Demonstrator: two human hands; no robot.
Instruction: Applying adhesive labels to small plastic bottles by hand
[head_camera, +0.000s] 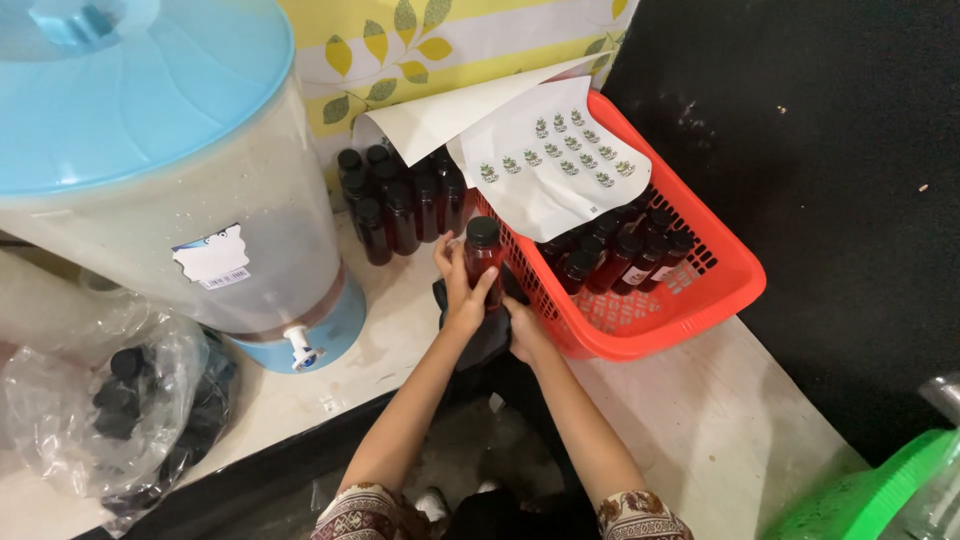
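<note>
Both hands (490, 310) round a capped bottle (483, 256) — dark cloth (485, 340) beneath.

Dispenser: large translucent drink tank (190, 200) with a pale blue lid and base, white tap at the foot, stood at the counter's left.
Loose bottles: cluster of dark, black-capped bottles (400, 205) against the leaf-patterned wall.
Basket: red plastic basket (720, 290) on the counter (700, 400), carrying more dark bottles.
Sticker sheets: white sheets (550, 160) of small round labels lay over the basket's far end.
Bag: clear plastic bag (110, 400) of black caps sat lower left.
Green item: green plastic piece (870, 495) showed lower right.
</note>
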